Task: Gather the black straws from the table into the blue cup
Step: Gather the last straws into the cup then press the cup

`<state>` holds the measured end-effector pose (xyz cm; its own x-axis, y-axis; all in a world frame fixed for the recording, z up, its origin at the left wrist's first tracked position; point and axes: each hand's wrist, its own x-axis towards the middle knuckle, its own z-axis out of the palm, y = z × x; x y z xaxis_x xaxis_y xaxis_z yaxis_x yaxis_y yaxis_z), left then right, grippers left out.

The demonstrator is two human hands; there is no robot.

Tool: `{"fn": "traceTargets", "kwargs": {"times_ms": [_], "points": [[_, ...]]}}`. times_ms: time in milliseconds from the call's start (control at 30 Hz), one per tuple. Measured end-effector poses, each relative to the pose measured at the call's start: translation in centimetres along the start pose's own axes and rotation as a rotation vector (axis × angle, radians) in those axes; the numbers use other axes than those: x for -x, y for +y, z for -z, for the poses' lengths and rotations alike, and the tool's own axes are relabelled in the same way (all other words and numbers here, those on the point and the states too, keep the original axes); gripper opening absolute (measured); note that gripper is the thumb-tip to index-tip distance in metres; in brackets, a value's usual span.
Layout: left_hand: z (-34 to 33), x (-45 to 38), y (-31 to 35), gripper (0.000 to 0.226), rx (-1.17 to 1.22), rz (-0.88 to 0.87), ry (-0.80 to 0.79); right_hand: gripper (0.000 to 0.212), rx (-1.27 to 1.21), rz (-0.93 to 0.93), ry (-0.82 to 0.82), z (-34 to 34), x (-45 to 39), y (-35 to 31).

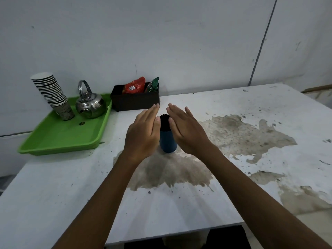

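Standing upright in the dark blue plastic cup [168,143] on the worn white desk [179,203], the bundle of thin black straws [164,122] sits between both hands. Left hand [142,134] and right hand [186,129] flank it, equally near, fingers straight, gripping nothing.

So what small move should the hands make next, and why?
Probably draw both hands back. The black straws already stand bundled in the blue cup, no loose straw shows on the table, and the left hand and right hand are flat and open beside it.
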<state>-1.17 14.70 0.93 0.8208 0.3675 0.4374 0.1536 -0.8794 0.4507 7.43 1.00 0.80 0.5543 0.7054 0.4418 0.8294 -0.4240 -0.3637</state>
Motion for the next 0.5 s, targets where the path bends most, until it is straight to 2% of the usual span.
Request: {"fn": "traceTargets", "kwargs": {"times_ms": [133,200,367,433,500], "points": [[-0.4,0.5,0.3,0.057,-0.088,-0.061,-0.03,0.051,0.105,0.08,-0.041,-0.8,0.6,0.4],[-0.7,0.7,0.5,0.058,-0.075,-0.038,-0.06,0.056,0.118,0.102,-0.051,-0.9,0.6,0.2],[-0.5,0.0,0.8,0.059,-0.08,-0.017,-0.053,0.046,-0.085,-0.013,0.019,-0.3,0.1,0.0],[-0.6,-0.3,0.8,0.058,-0.1,-0.045,-0.041,0.047,-0.025,-0.019,0.032,-0.5,0.1,0.3],[-0.6,-0.2,0.9,0.059,-0.119,-0.064,-0.051,0.05,0.035,-0.008,-0.02,-1.0,0.2,0.6]]}}
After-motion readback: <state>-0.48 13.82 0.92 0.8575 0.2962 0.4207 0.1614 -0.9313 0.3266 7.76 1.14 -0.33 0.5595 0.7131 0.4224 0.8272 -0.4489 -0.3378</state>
